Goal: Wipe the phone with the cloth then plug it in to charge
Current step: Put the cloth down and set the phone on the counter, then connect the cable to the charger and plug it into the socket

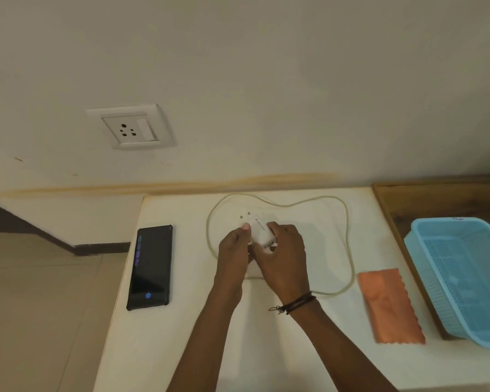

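A black phone (150, 267) with a lit screen lies flat near the left edge of the white table (266, 349). At the table's middle, my left hand (234, 250) and my right hand (283, 258) both grip a white charger adapter (259, 232), its two pins pointing toward the wall. Its pale cable (347, 222) loops around my hands on the tabletop. The folded orange cloth (389, 305) rests to the right of my right wrist. A white wall socket (132, 127) with a switch sits on the wall above and left.
A light blue plastic basket (461, 275) stands at the right on a wooden surface (436, 199) that adjoins the table. Left of the table the floor (40, 306) drops away.
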